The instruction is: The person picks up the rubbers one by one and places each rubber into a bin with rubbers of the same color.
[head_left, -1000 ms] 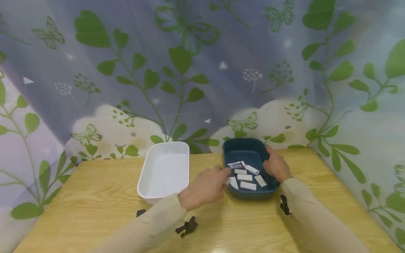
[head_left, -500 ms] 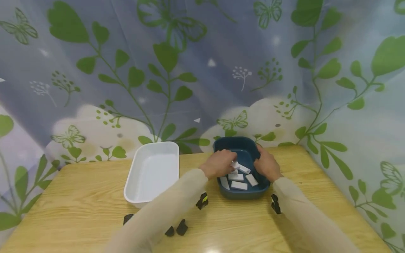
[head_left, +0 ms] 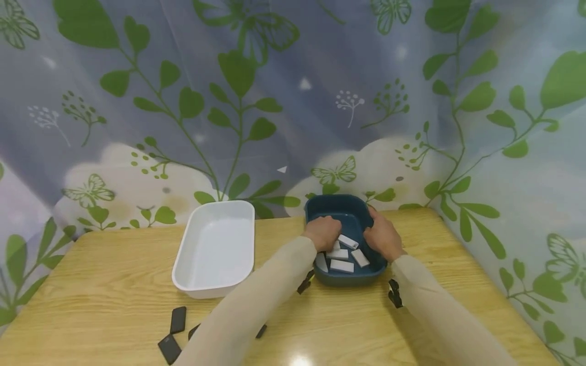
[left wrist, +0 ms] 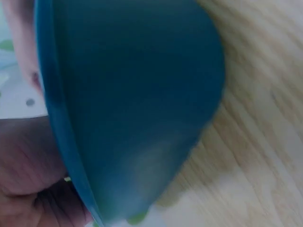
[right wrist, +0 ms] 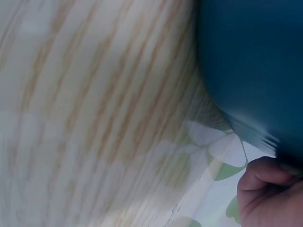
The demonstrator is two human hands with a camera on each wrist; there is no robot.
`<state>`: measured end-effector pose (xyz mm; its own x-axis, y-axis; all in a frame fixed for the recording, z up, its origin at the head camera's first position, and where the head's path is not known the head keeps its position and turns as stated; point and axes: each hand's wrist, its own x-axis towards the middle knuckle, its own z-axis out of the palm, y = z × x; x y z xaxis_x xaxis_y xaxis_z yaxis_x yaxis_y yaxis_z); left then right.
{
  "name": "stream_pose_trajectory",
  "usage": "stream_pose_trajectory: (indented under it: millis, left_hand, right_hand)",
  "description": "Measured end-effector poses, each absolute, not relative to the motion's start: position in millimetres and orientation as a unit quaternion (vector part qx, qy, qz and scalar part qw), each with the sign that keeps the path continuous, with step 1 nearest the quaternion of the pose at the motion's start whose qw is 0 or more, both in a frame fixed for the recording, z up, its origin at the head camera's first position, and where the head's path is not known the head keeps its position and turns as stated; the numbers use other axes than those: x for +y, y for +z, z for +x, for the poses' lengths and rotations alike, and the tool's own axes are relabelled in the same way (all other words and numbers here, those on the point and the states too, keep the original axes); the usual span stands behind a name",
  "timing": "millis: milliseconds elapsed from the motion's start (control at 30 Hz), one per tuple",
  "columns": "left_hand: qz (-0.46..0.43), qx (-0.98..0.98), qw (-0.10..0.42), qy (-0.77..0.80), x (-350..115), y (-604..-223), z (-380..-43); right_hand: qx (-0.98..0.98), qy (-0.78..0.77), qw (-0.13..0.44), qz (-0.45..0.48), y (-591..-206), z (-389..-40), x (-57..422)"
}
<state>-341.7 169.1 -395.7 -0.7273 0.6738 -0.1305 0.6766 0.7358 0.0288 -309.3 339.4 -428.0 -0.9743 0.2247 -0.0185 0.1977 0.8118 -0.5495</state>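
A dark blue plastic basin (head_left: pixel 359 280) stands on the table, with several small white rectangular blocks (head_left: pixel 342 266) lying in it. My left hand (head_left: pixel 324 234) reaches over its left rim, knuckles up; the fingertips are hidden, so whether they hold a block cannot be seen. In the left wrist view, the basin's outer wall (left wrist: pixel 137 94) fills the middle and part of the left hand (left wrist: pixel 28 165) shows beyond the rim. At the right rim, my right hand (head_left: pixel 384 236) grips the basin; its curled fingers (right wrist: pixel 265 177) show in the right wrist view.
A white plastic basin (head_left: pixel 215 249) stands to the left with nothing in it. Several small black pieces (head_left: pixel 170 348) lie on the wooden table (head_left: pixel 105 284) in front of it, partly behind the left sleeve. A leaf-patterned cloth (head_left: pixel 293 127) hangs behind.
My left hand has moved right and down into the blue basin. A printed white block seen earlier, then at the left fingers, is now out of sight. The right hand keeps its grip.
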Motion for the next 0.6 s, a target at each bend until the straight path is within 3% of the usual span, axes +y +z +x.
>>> stream_pose_trajectory:
  millis: [167,600]
  left_hand:
    - [0.378,0.922,0.078,-0.029,165,-398,-343]
    - [0.410,0.911,-0.010,-0.050,146,-378,-330]
  right_hand:
    - [-0.952,0.284,0.023,-0.110,-428,-310,339]
    - [-0.955,0.279,0.027,-0.097,-431,-310,339]
